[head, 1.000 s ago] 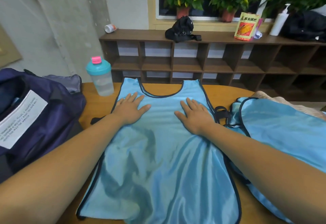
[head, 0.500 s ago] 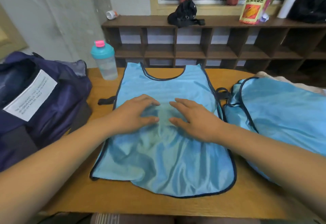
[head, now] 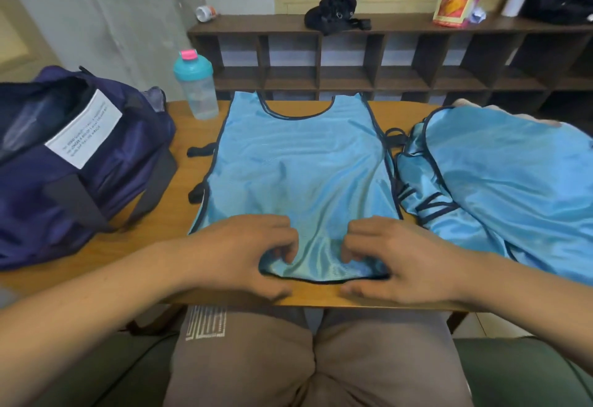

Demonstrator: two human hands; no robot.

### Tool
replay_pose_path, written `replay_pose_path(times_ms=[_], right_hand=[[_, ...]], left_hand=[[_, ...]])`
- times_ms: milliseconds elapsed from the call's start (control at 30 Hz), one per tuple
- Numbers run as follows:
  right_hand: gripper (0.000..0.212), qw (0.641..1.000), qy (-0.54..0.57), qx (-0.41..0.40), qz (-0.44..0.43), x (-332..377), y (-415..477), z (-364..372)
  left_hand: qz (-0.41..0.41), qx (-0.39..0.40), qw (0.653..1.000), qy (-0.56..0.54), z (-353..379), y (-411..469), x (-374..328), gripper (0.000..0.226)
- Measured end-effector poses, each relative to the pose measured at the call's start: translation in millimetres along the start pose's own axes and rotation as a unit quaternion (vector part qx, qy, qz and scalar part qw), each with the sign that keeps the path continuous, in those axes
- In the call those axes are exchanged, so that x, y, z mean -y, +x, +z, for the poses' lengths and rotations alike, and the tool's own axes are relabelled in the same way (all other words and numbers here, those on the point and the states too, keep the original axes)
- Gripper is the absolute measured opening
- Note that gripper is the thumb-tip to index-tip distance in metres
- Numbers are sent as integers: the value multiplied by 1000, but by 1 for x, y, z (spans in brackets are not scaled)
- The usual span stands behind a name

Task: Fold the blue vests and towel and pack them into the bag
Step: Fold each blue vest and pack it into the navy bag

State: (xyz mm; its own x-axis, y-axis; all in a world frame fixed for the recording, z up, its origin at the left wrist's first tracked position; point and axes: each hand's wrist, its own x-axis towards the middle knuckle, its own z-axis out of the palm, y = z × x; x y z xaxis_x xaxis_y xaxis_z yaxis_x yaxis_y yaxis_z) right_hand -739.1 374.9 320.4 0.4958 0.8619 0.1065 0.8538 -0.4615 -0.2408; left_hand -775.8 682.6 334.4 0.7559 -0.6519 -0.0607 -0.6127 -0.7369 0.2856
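A light blue vest (head: 301,162) with dark trim lies flat on the wooden table (head: 179,211), neck hole away from me. My left hand (head: 247,252) and my right hand (head: 394,259) sit at its near hem, fingers curled and pinching the fabric at the bottom edge. Further blue vests (head: 500,178) lie in a crumpled heap to the right, with a pale towel (head: 465,103) peeking out behind them. A dark blue bag (head: 73,162) stands open at the left of the table, a white label on it.
A clear shaker bottle (head: 196,85) with a teal lid stands behind the bag near the vest's left shoulder. A dark wooden cubby shelf (head: 353,53) runs along the wall behind the table. The table's near edge is just below my hands, above my lap.
Both hands slid down the vest from its chest towards me to the bottom hem, and the fingers went from flat to curled on the hem. The camera tilted down.
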Motion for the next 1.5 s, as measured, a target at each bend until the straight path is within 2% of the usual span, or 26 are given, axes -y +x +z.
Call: replay_pose_path(times_ms=[167, 333, 400, 533, 633, 867, 1033, 1100, 1200, 1333, 1400, 1500], right_hand=[[7, 998, -39, 30, -30, 0, -4, 2], [7, 999, -48, 16, 12, -6, 9, -16], [8, 998, -38, -12, 44, -10, 17, -29], [18, 992, -18, -77, 99, -30, 45, -53], [16, 988, -15, -93, 121, -51, 70, -71], [23, 980, 22, -84, 181, -102, 113, -100], [22, 983, -31, -63, 172, -116, 119, -81], [28, 982, -64, -45, 173, -117, 115, -72], [41, 981, -100, -36, 163, -117, 108, -59], [37, 975, -149, -85, 140, -110, 98, -43], [35, 970, -155, -109, 154, -102, 93, -38], [42, 960, -168, -123, 187, -88, 87, -29]], left_hand=[[-33, 23, 999, 28, 1, -9, 3, 15], [-70, -2, 996, 46, -19, -7, 16, 14], [-91, -40, 995, 18, -33, -4, 23, 18], [-113, -167, 979, -34, -59, 12, 50, 27], [-130, -208, 969, -33, -76, 31, 77, 29], [-149, -209, 966, 28, -93, 81, 133, 29], [-202, -153, 963, 90, -78, 104, 158, 24], [-206, -143, 961, 117, -69, 106, 161, 28], [-169, -174, 960, 139, -62, 105, 146, 21], [-137, -195, 970, 53, -50, 94, 85, 3], [-129, -182, 974, 24, -41, 86, 51, 11], [-123, -156, 980, 21, -28, 75, 10, 38]])
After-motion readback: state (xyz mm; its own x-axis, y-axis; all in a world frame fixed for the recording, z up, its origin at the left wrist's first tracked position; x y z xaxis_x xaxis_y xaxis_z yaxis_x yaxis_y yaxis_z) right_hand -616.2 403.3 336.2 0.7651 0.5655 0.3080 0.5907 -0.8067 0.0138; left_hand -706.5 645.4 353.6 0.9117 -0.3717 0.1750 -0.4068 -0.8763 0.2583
